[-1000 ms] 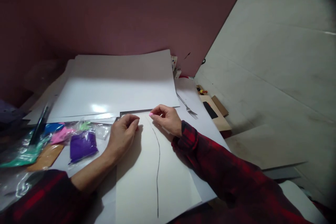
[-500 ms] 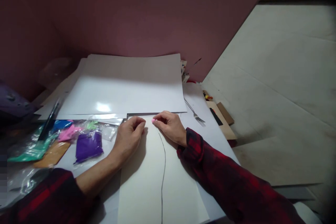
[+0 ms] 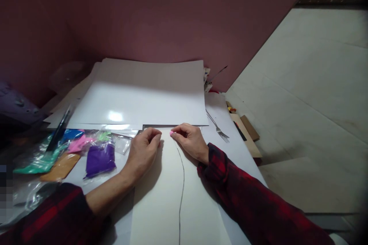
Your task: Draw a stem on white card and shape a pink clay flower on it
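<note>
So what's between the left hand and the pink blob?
In the head view, just a strip of cream paper shows between the left hand and the pink blob.

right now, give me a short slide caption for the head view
Right hand pinches a pink bit near the far end of a dark line on paper, left hand close by.

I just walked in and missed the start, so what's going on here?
Someone's right-hand grip is pinching a small pink piece near the upper end of a dark line on cream paper. The left-hand grip is opposite, over the same paper, fingers curled; whether it holds anything, I can't tell. To the left lie bagged colored materials, including a purple packet; a fork lies to the right, and large white sheets are behind.
</note>
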Tool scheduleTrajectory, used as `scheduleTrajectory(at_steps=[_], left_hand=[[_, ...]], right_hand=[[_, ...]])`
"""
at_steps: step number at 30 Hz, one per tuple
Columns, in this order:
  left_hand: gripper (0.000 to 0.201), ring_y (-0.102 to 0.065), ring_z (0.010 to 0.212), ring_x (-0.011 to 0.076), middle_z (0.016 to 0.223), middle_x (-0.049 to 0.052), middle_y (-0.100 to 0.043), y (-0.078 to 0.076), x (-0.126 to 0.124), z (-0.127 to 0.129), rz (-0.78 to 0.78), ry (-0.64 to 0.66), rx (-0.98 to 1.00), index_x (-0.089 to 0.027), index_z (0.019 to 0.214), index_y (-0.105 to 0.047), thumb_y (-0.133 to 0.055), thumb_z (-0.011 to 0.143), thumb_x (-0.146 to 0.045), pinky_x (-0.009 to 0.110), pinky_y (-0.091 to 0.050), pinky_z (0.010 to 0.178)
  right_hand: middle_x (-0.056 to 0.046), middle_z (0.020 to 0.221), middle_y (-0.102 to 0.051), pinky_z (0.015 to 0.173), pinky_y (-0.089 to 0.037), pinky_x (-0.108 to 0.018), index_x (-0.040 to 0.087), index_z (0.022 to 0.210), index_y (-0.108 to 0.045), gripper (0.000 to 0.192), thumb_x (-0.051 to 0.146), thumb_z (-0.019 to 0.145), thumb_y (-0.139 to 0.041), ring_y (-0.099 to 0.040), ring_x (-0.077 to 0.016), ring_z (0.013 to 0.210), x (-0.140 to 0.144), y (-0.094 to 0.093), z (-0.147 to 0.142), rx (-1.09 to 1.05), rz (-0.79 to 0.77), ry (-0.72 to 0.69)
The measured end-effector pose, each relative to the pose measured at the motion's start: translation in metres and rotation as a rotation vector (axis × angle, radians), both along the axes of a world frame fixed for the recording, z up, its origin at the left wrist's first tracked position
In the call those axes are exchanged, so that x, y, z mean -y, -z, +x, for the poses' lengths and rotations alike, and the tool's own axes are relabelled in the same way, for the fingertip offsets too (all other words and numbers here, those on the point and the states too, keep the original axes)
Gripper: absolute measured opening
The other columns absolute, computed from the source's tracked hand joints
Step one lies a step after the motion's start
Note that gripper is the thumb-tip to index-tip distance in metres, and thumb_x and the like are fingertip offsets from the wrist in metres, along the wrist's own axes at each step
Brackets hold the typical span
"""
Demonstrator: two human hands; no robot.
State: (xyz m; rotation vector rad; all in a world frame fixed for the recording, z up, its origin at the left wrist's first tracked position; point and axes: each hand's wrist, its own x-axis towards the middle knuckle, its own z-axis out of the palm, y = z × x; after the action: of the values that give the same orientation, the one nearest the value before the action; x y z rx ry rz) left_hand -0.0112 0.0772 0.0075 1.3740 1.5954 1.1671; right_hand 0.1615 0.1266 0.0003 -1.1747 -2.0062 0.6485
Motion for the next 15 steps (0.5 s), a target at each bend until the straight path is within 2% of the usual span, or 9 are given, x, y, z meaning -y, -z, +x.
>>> scheduleTrajectory(at_steps=[7,15], left_hand=[[0.014,-0.054,0.056,0.0155,0.062,-0.002,-0.06,-0.0017,0.0022,0.0012,-0.008,-0.005,-0.009,-0.02,0.078,-0.063,-0.054,0.081,-0.03,0.028,-0.043,0.057],[0.013,-0.059,0.068,0.0177,0.07,-0.001,-0.064,-0.003,0.0038,0.0009,0.021,0.009,-0.074,-0.02,0.08,-0.064,-0.053,0.084,-0.028,0.03,-0.045,0.064]], right_hand=[[0.0,0.076,-0.064,0.066,-0.043,-0.027,0.02,0.084,-0.071,0.008,0.024,0.085,-0.064,-0.056,-0.0121,0.068,0.0005,0.0001,0.0,0.066,0.033,-0.003],[0.0,0.076,-0.063,0.067,-0.042,-0.027,0.019,0.081,-0.07,0.007,0.02,0.084,-0.064,-0.055,-0.0123,0.069,0.0019,-0.0014,-0.0022,0.124,0.069,-0.01]])
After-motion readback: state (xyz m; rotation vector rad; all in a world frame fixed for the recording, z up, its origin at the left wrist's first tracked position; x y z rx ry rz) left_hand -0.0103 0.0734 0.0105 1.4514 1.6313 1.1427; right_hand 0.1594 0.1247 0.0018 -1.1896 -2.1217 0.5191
